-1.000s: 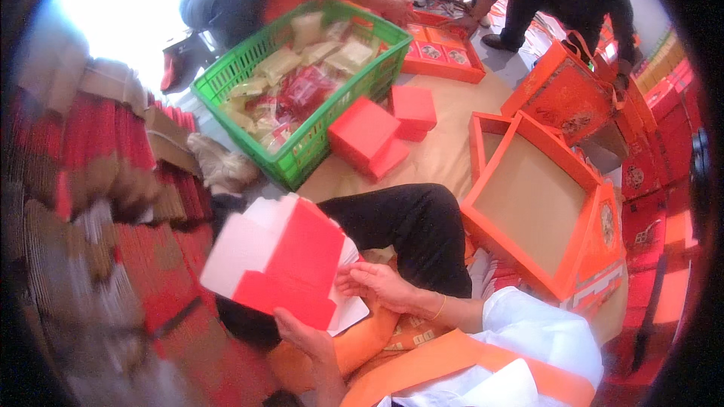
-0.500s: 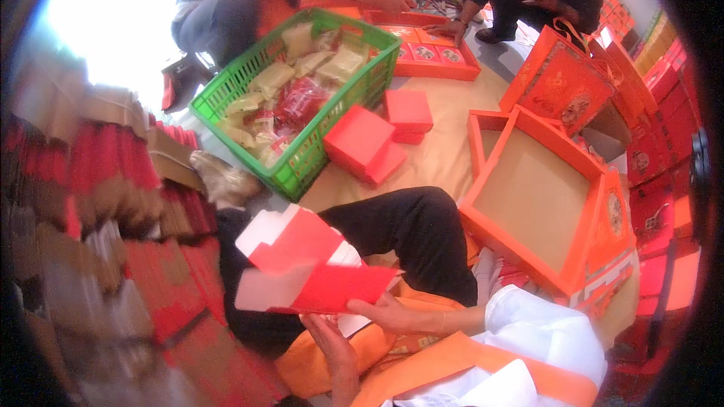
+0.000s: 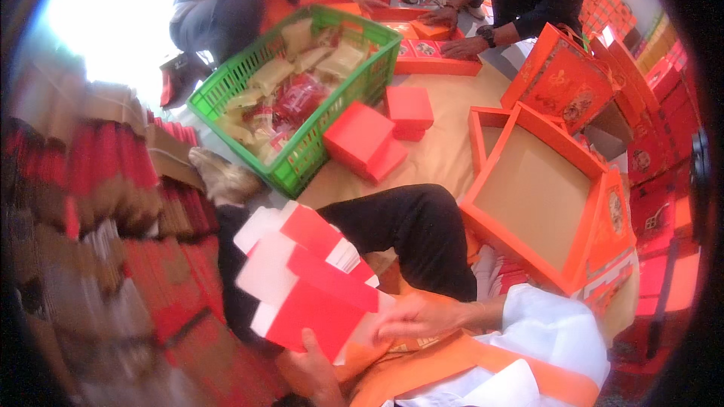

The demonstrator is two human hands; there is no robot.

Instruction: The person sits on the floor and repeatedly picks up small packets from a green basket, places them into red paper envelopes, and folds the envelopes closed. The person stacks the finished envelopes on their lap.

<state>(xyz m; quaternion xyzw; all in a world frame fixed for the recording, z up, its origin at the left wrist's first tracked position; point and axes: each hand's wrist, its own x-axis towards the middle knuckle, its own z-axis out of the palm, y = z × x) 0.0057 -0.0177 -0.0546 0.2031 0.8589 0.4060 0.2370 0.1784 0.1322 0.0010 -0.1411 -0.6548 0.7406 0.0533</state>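
A red carton with white flaps (image 3: 320,316) is tilted over my lap, its end flaps unfolded. My left hand (image 3: 313,365) is closed on its lower edge, with the thumb on the red face. My right hand (image 3: 422,316) is at the carton's right end, fingers stretched toward a pale, blurred flap; its palm side is hidden. Behind the held carton, more flat red-and-white cartons (image 3: 313,230) rest on my leg. Closed red boxes (image 3: 362,136) stand in a small group beyond my knee.
A green crate (image 3: 302,169) holds pale and red packets. Orange trays (image 3: 471,200) and patterned boxes (image 3: 562,79) stand at the right. Stacks of folded cardboard (image 3: 166,279) line the left. Two people work at the far side beside a filled orange tray (image 3: 445,66).
The held carton has turned, showing more of its red face and flaps. My right hand has shifted right from its corner; my left thumb now shows in front. The people's hands beyond have moved.
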